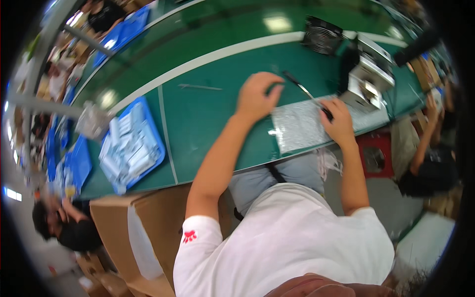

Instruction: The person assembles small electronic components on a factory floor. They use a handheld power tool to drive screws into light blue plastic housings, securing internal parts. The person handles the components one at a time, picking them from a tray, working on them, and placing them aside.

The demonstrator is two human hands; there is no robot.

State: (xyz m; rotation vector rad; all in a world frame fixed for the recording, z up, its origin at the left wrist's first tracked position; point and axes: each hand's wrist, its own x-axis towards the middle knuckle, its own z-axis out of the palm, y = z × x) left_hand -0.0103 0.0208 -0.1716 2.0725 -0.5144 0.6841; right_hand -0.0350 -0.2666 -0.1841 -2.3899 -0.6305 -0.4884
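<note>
A hand could pass over the green tabletop between the blue tray and the left hand, where a thin strip lies flat. Farther right, the slim tool in the right hand, metal-cased unit and black fan block passage.

Decent indoor light, a bit uneven. Lamp at far L rim blown out; pale glare spots on far green strip, small hilites on clear plastic sheet. Shirt v. bright, shadows soft. Fisheye: table edges bow, corners go blk. L hand slightly blurred; ppl near rim soft, low detail.
</note>
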